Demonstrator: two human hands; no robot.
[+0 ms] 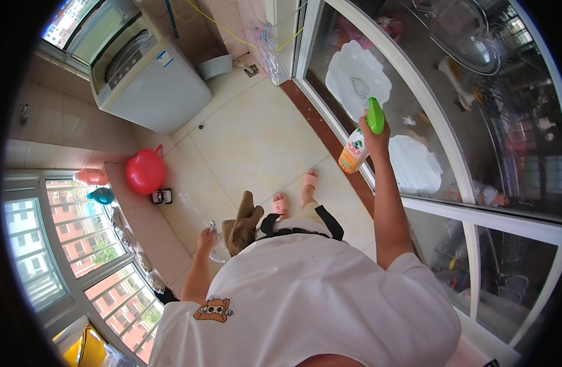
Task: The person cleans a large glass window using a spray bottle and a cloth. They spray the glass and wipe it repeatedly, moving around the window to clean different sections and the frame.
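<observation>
My right hand (pixel 376 137) grips a spray bottle (pixel 353 151) with a green trigger head (pixel 375 115), held up in front of a glass sliding door (pixel 409 151). The bottle's body is white and orange and bears writing. Across the pane spreads a large white patch (pixel 354 73) with a heart-shaped outline in it. Below it is a second white patch (pixel 416 165); whether these are foam or something behind the glass, I cannot tell. Low on the left, my left hand (pixel 207 238) is closed on a crumpled whitish thing (pixel 218 252), perhaps cloth or thin plastic. Brown fabric (pixel 244 225) hangs near my waist.
A top-loading washing machine (pixel 154 78) stands with its lid raised, near a white basin (pixel 215 67). Along the left wall are a red ball (pixel 145 171) and a toy car (pixel 162 196). Bottles stand by the barred window (pixel 86 220). A brown sill (pixel 326 133) runs below the door.
</observation>
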